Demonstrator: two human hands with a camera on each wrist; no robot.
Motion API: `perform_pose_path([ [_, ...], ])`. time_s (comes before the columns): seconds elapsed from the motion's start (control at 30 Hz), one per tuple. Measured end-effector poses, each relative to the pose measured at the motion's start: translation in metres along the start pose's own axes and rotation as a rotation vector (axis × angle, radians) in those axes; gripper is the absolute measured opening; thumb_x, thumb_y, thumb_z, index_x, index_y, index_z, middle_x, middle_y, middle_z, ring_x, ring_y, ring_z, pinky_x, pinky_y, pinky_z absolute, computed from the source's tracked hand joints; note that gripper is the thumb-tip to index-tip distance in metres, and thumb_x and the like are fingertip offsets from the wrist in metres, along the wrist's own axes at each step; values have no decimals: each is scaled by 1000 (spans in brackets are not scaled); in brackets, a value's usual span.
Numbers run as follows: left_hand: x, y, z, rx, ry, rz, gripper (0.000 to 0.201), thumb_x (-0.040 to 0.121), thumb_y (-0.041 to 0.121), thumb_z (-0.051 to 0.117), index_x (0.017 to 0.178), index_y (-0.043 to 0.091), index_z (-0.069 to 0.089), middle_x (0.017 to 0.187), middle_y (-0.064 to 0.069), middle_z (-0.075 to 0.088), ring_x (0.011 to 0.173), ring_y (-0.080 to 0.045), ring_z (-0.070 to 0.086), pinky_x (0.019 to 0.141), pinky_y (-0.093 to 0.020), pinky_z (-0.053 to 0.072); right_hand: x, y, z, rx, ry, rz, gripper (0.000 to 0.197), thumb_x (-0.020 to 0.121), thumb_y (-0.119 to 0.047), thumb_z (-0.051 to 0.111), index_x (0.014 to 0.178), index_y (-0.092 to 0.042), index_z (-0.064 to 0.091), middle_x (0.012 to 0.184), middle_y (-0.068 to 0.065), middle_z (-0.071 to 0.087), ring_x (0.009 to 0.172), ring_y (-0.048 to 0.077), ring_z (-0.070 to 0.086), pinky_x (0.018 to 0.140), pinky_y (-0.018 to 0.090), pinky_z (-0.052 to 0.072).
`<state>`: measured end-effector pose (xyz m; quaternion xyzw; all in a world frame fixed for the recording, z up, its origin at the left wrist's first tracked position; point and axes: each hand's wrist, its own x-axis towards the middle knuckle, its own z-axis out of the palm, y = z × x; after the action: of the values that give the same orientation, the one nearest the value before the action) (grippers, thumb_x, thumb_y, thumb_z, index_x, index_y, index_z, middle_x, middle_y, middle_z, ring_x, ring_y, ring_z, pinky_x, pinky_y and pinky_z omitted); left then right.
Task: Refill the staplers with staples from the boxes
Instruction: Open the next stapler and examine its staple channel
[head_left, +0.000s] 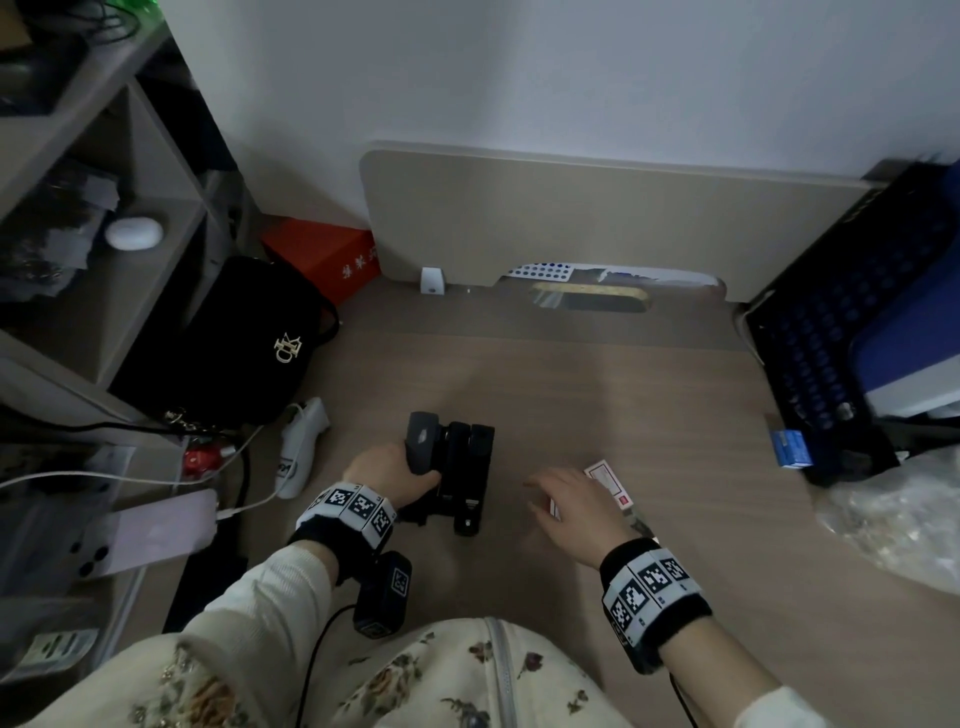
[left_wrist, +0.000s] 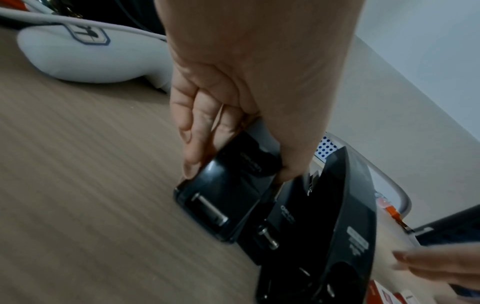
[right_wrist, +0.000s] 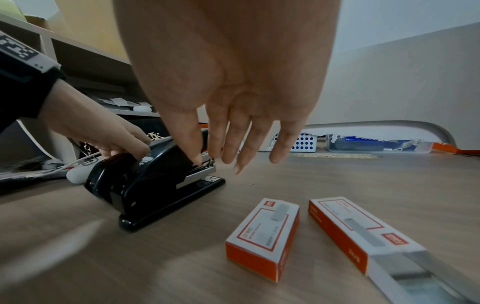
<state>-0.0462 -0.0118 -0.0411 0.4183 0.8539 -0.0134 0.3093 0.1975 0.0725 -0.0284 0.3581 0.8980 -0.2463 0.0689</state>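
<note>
Staplers, black and set side by side, lie near the middle of the table, a little toward its left edge. The left hand grips the leftmost one, fingers curled round its raised top arm; from the left wrist its underside with a metal slot shows, tilted up off the wood. The stapler nearest the right hand sits flat on its base, its metal staple channel showing at the front.

The right hand hovers just right of the staplers with fingers straight and spread, holding nothing. Below it two staple boxes lie on the table, white on top with orange sides. The left box is closed. The right box has its near end open, with a silvery inner tray or strip of staples showing there; blur keeps me from telling which.

At the left edge lie a black bag, a white handled device, a phone on a white cable, and an orange carton further back. A black crate stands at the right edge, with a small blue box beside it and crumpled clear plastic nearer the front right corner.
</note>
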Motion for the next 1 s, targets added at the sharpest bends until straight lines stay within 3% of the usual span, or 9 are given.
perform_pose_path([
  [0.07,-2,3,2,-3,-14,3,50,81,57,58,113,20,57,87,2,59,87,-21,63,68,-28,45,3,-5,2,12,-14,13,35,97,-44,39,120,-24,57,119,-4,61,112,17,53,91,29,39],
  [0.17,-3,2,1,-61,-45,-2,51,81,58,58,116,20,54,88,3,60,81,-19,61,70,-28,47,10,-19,4,78,-42,52,54,92,-65,21,116,-29,53,109,0,66,103,24,61,84,35,47],
  [0.27,-3,-5,-1,-150,-62,-2,57,76,61,60,117,21,53,86,4,62,80,-17,63,74,-30,53,19,-36,1,102,-77,120,64,89,-69,23,129,-24,44,108,7,67,100,29,62,82,39,49],
  [0.37,-6,-8,-5,-167,-79,2,64,76,66,57,124,24,51,101,-1,68,89,-19,67,83,-33,54,31,-48,-1,203,-103,195,67,87,-72,24,124,-21,45,105,7,67,97,28,63,81,38,50],
  [0.5,-15,-11,-11,-201,-79,-6,65,80,69,53,126,24,53,110,-2,67,94,-18,64,86,-32,52,41,-54,0,404,-147,272,63,88,-67,35,123,-17,49,119,6,63,108,26,59,90,37,48],
  [0.63,-25,-16,-15,-192,-37,-26,63,78,73,48,120,27,55,103,-2,67,93,-20,65,85,-36,54,42,-60,2,435,-146,238,49,93,-53,45,122,-15,54,120,7,63,109,24,59,86,29,46],
  [0.73,-30,-20,-17,-187,-1,-52,65,73,76,47,119,30,55,109,-2,67,97,-21,64,86,-35,53,38,-59,1,417,-131,240,46,94,-49,45,119,-13,58,116,8,64,107,26,59,80,27,43],
  [0.87,-36,-22,-19,-230,39,-49,67,61,81,42,109,37,57,102,2,69,91,-20,67,87,-38,54,28,-49,5,502,-101,280,45,93,-50,48,113,-12,62,102,6,64,102,24,60,76,25,39],
  [1.0,-42,-21,-20,-276,60,2,60,67,78,44,107,36,60,95,5,70,84,-16,67,82,-38,56,19,-44,13,577,-40,336,46,90,-53,51,107,-12,63,91,0,61,89,19,58,75,26,41],
])
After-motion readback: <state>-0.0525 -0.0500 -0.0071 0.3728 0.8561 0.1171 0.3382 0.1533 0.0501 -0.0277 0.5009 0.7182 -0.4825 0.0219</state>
